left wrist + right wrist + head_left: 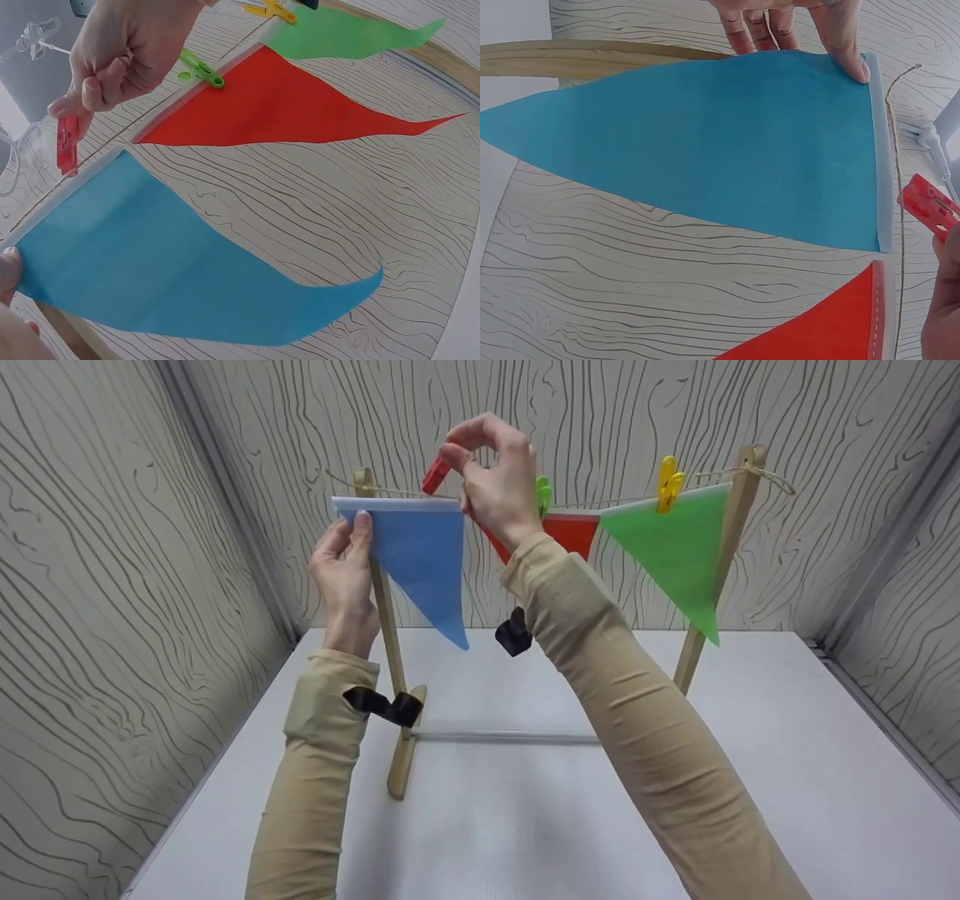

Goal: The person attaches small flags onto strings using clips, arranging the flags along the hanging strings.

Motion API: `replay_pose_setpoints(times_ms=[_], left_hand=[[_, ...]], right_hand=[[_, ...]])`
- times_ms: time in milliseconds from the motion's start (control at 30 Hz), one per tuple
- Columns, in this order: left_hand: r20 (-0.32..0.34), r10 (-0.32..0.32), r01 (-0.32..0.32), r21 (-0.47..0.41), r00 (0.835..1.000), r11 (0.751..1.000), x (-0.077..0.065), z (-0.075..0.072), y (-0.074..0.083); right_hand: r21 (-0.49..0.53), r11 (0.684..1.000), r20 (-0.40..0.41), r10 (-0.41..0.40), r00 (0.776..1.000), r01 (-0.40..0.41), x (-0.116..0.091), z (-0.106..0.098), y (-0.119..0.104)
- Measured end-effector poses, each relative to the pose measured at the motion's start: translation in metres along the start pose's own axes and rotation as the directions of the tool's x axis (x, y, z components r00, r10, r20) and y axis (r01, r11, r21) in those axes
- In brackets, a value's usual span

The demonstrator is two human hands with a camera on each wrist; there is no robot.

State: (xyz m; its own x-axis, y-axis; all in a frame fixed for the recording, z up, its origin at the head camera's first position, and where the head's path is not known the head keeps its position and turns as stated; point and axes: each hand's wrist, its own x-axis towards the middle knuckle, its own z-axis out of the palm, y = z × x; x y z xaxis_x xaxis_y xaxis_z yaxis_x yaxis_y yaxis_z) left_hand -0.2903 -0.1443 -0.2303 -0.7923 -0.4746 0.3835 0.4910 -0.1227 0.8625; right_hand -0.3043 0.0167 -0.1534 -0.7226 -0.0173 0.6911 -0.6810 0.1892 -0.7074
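Note:
My left hand [345, 577] pinches the upper left corner of a blue pennant [424, 555], thumb in front. The pennant's white top edge lies along the twine [105, 146], close to the left post. Between thumb and fingers of my right hand [499, 480] is a red clothespin [436, 475], tilted, its tip just above the blue pennant's top edge. In the right wrist view the clothespin [928, 204] is beside the twine; whether it touches the twine I cannot tell. A red pennant [262, 105] hangs to the right, partly behind my right hand in the head view.
A green clothespin [543, 495] holds the red pennant, and a yellow clothespin [667, 486] holds a green pennant [675, 547]. The twine runs between a left wooden post [388, 630] and a right wooden post [739, 514]. A clear rod [510, 736] joins the stand low down.

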Motion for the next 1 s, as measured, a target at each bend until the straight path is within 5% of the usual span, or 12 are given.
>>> replay_pose_setpoints(times_ms=[1000], left_hand=[[0.017, -0.002, 0.002, 0.012, 1.000, 1.000, -0.0002, 0.0042, -0.0009]], right_hand=[[-0.083, 0.996, 0.035, -0.029, 0.999, 0.032, 0.0068, 0.0074, 0.0030]])
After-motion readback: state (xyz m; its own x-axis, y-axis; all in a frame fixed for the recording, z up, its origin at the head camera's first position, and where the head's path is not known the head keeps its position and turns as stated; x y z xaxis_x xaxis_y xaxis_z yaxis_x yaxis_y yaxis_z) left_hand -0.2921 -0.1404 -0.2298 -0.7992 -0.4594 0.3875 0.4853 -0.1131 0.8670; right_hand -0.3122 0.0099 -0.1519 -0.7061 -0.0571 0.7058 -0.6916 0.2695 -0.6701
